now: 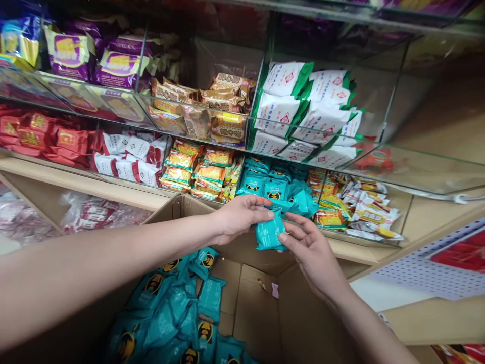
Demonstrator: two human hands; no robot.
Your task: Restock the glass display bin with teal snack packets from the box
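Between my two hands is a small teal snack packet [270,232], held above a cardboard box. My left hand [242,218] pinches its upper edge with thumb and fingers. My right hand [305,240] grips its right side, the thumb on the front. Just behind, similar teal packets [278,189] fill a compartment of the lower shelf. Below, the open cardboard box [257,308] holds a heap of loose teal packets [170,308] with black and yellow round prints, mostly on its left side.
Clear dividers and front panels split the shelves. Yellow-orange packets [208,172] lie left of the teal ones, white-and-silver packets [373,207] to the right. Above stand white-and-green packets [299,106] and brown packets [223,101]. Red packets [45,134] sit far left. A glass shelf edge [417,184] juts out.
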